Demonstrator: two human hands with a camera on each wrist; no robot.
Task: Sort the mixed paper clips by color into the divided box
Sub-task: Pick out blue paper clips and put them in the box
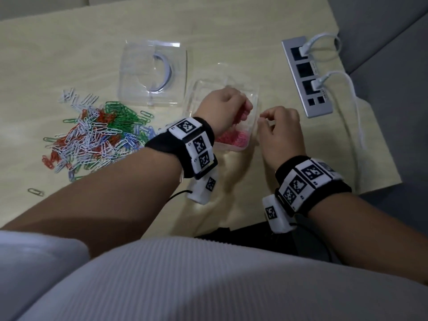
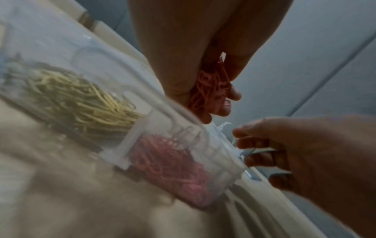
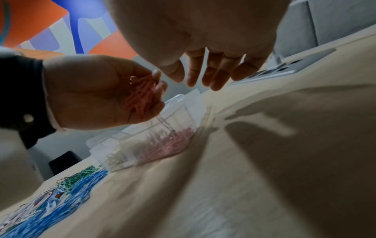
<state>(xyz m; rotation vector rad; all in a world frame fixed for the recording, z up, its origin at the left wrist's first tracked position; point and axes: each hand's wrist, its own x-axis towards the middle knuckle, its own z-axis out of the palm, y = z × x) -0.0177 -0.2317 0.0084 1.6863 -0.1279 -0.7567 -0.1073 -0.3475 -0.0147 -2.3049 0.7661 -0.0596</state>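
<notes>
The clear divided box (image 1: 196, 89) stands right of centre on the table. One compartment holds pink clips (image 1: 234, 139), and the one beside it holds yellow clips (image 2: 81, 99). My left hand (image 1: 245, 107) hovers over the box with its fingers curled round a bunch of pink clips (image 2: 209, 90), some of which hang down toward the pink compartment (image 3: 173, 138). My right hand (image 1: 262, 119) hovers just right of the box. Its fingers (image 3: 193, 78) hang loose with nothing between them. The mixed pile of clips (image 1: 97, 133) lies on the left of the table.
A second clear plastic container (image 1: 152, 72) sits behind the pile. A silver power strip (image 1: 305, 77) with white cables (image 1: 347, 89) lies at the right near the table's edge. One stray clip (image 1: 36, 191) lies at the near left.
</notes>
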